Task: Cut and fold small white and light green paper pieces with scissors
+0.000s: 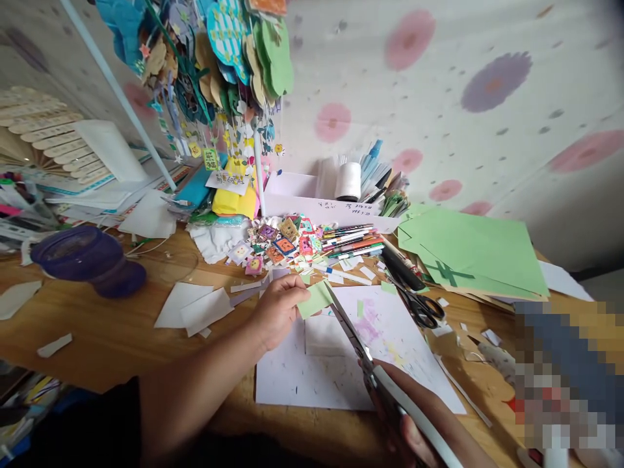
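Pinched between the thumb and fingers of my left hand (283,305) is a small piece of light green paper (314,299). My right hand (414,422) grips a pair of large metal scissors (358,348), its fingers partly hidden by the handles. The blades point up and away from me, and their tips meet the right edge of the green paper. Below both hands lies a white sheet (302,383) with pink and yellow stains. A smaller folded white paper (324,336) rests on that sheet, partly behind the scissors.
Small decorated paper squares (285,245) and several marker pens (353,240) lie at the back, before a white box (297,186). Black-handled scissors (424,309) and green paper sheets (487,250) are to the right. A purple cup (88,257) stands left. Paper crafts (229,39) hang above.
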`<state>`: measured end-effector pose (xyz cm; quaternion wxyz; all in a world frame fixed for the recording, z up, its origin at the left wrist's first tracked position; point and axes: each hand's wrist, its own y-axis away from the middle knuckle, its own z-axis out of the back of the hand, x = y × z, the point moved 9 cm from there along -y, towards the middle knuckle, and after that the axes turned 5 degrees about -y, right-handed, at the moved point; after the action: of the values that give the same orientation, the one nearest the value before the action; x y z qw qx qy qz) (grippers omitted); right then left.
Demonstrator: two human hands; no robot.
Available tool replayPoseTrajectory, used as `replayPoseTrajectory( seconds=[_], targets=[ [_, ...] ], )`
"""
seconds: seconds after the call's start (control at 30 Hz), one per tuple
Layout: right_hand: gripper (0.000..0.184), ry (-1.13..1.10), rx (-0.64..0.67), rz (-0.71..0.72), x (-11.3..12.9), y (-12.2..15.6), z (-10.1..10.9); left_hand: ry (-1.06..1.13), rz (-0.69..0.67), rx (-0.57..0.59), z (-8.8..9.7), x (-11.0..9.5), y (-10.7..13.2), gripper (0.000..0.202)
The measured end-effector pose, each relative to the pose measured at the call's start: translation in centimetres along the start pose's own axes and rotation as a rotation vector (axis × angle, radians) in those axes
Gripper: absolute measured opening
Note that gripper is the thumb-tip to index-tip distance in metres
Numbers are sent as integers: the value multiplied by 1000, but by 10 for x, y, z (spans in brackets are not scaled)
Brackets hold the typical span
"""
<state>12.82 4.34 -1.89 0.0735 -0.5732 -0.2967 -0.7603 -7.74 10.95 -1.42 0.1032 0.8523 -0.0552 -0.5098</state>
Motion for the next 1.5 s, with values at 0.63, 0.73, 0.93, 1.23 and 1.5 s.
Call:
replayPoseTrajectory(
  seconds=[0.63, 0.73, 0.93, 1.23, 1.5],
  targets=[
    [75, -115, -77, -158, -21, -24, -8, -135, -29, -54, 12, 2, -11, 26],
    [72, 116, -189, -66, -15, -33, 21, -219, 0, -61, 18, 2, -16, 25],
    [56, 1008, -528, -41, -3, -36, 87, -432, 25, -32, 25, -2, -18, 22],
    [45, 1274, -586, 195, 3, -25, 75, -691, -29, 77, 10, -1, -13, 19],
    [30, 927, -619, 632, 56, -17, 48, -989, -38, 222, -9, 10, -1, 25]
  ],
)
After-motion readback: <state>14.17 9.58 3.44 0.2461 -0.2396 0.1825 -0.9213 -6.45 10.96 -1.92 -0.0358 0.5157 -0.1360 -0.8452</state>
